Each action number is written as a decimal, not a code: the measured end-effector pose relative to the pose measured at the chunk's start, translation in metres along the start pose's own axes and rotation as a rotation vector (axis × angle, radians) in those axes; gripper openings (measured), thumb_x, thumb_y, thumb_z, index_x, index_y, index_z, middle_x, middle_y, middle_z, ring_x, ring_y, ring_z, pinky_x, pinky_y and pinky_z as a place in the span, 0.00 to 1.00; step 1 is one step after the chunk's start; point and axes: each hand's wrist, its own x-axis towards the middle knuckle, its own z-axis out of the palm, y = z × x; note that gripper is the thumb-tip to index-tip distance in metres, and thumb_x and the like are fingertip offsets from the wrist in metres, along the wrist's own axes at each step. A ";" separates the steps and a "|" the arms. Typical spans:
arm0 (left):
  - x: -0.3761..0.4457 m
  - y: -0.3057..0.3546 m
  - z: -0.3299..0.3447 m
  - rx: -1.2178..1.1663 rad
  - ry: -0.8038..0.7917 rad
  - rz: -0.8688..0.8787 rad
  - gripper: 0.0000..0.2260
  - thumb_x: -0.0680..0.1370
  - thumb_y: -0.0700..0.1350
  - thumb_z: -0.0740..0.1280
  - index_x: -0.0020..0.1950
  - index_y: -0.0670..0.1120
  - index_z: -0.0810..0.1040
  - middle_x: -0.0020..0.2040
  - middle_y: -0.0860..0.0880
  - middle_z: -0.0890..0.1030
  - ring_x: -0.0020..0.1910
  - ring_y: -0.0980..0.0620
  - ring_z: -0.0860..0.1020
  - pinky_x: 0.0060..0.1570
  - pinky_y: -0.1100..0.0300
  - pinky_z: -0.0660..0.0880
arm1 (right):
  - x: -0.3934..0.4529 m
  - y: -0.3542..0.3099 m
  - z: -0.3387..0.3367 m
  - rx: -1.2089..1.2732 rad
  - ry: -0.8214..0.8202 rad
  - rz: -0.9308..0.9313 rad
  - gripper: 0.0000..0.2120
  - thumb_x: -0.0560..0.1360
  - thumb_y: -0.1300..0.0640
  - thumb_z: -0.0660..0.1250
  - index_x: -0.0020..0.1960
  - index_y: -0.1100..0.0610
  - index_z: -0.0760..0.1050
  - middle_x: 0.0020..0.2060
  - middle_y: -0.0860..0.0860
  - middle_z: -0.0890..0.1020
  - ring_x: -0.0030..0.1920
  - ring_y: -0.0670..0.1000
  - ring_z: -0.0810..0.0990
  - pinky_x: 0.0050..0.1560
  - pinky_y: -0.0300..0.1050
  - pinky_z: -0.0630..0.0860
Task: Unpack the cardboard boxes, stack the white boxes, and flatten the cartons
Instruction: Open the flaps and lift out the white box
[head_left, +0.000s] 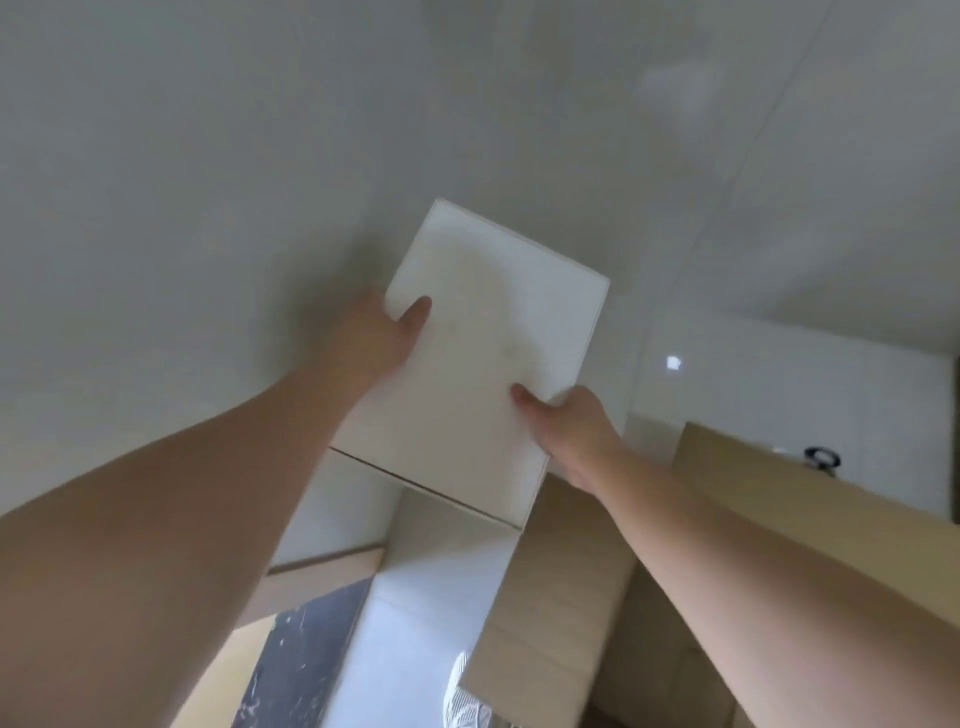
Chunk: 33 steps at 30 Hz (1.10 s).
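while both hands, left hand (376, 332), right hand (571, 431), grip white box (478, 364), thumbs pressed on top, open cardboard carton (597, 597) beneath

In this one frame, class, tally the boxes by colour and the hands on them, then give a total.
White boxes: 2, the held white box and the white stack beneath it
Brown cardboard cartons: 1, the open carton at right
Hands: 2, left hand and right hand, both gripping the held box
Total: 5
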 end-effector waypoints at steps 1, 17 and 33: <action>0.009 -0.017 0.021 -0.022 -0.033 -0.005 0.30 0.78 0.63 0.57 0.66 0.39 0.70 0.63 0.38 0.75 0.63 0.39 0.73 0.60 0.52 0.68 | 0.012 0.016 0.012 -0.028 -0.002 0.032 0.20 0.69 0.41 0.72 0.36 0.56 0.71 0.30 0.49 0.73 0.30 0.47 0.74 0.33 0.39 0.70; 0.051 -0.146 0.229 -0.222 -0.282 -0.205 0.36 0.70 0.61 0.71 0.66 0.39 0.64 0.63 0.43 0.74 0.60 0.44 0.74 0.51 0.58 0.70 | 0.111 0.172 0.105 -0.201 -0.043 0.252 0.27 0.69 0.41 0.71 0.56 0.62 0.72 0.46 0.54 0.79 0.45 0.53 0.79 0.42 0.43 0.73; 0.032 -0.127 0.251 0.120 -0.047 0.052 0.25 0.78 0.53 0.63 0.63 0.33 0.68 0.62 0.36 0.72 0.63 0.40 0.69 0.61 0.56 0.61 | 0.117 0.160 0.118 -0.433 -0.149 0.206 0.20 0.75 0.57 0.66 0.61 0.69 0.70 0.54 0.63 0.77 0.56 0.63 0.77 0.50 0.50 0.74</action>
